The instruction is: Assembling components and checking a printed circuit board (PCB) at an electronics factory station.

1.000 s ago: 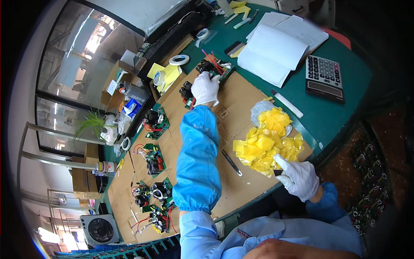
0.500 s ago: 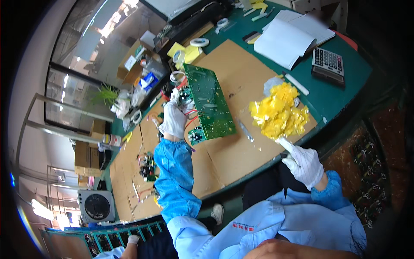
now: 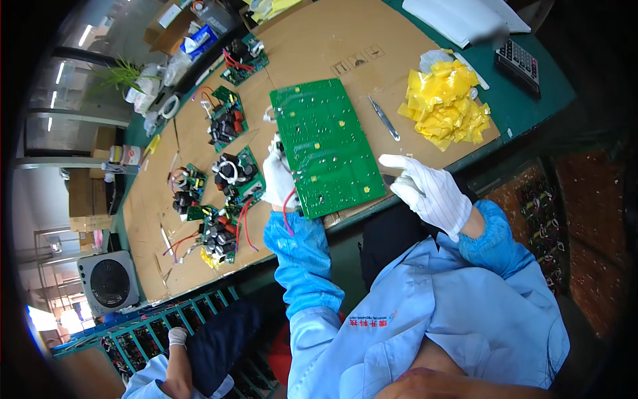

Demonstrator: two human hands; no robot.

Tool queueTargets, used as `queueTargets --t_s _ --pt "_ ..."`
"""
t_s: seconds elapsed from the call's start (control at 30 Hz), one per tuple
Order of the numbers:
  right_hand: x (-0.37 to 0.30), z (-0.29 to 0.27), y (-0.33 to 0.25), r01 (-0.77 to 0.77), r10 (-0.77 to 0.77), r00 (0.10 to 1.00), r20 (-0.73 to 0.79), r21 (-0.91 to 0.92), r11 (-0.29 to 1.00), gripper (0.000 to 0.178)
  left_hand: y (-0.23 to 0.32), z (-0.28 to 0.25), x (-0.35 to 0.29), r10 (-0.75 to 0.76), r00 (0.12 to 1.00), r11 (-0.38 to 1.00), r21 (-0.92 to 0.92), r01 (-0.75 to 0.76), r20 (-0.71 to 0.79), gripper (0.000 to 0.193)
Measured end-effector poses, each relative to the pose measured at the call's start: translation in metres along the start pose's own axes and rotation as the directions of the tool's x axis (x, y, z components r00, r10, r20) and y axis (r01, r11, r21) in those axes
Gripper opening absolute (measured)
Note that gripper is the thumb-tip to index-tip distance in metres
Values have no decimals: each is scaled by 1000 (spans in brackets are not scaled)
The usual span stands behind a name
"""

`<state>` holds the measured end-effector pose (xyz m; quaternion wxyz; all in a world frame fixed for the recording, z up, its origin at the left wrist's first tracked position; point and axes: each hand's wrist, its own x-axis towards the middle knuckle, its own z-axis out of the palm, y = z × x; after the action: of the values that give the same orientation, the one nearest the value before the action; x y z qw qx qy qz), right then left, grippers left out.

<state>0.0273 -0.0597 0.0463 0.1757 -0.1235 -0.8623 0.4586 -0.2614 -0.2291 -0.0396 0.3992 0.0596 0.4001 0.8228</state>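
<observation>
In my gloved left hand [image 3: 278, 178] is a large green circuit board [image 3: 329, 143], held by its left edge and tilted so its solder side shows. The left fingertips are hidden behind it. A red wire [image 3: 288, 206] hangs at the board's lower left. My gloved right hand [image 3: 435, 199] hovers just off the board's right edge, index finger stretched out and apart from the thumb, with nothing visible in it. Metal tweezers [image 3: 384, 118] lie on the cardboard beyond the board. A heap of crumpled yellow film pieces [image 3: 445, 106] sits to their right.
Several boards with components and wires [image 3: 236, 173] lie on the cardboard sheet [image 3: 146, 226] at left. A calculator [image 3: 517, 70] and papers [image 3: 458, 20] rest at the far right. A fan [image 3: 109, 282] stands left. Another person's gloved hand [image 3: 177, 336] shows at lower left.
The circuit board has turned from steeply tilted to facing me more flatly. My right hand has moved away from the yellow heap to the board's right edge. The view has shifted, showing more boards.
</observation>
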Motion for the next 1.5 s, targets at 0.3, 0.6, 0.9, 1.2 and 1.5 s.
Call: queueTargets --t_s 0.3,0.6,0.9,1.2,1.5 --pt "10 11 -3 155 -79 949 305 -236 959 32 0 9 -2 15 996 997 -78 -22 -82 24" --pt "14 10 6 151 -39 919 392 -260 954 38 -1 5 -1 38 999 993 -110 -40 -16 27" --pt "20 10 2 81 -81 972 220 11 997 28 -3 8 1 59 986 994 -76 -72 -154 21" --pt "76 30 -17 493 -457 867 199 -211 844 15 -5 14 -4 275 959 911 335 -239 -64 27" --pt "90 36 -28 432 -283 855 435 -295 852 29 -3 15 -4 234 969 941 269 -206 -78 28"
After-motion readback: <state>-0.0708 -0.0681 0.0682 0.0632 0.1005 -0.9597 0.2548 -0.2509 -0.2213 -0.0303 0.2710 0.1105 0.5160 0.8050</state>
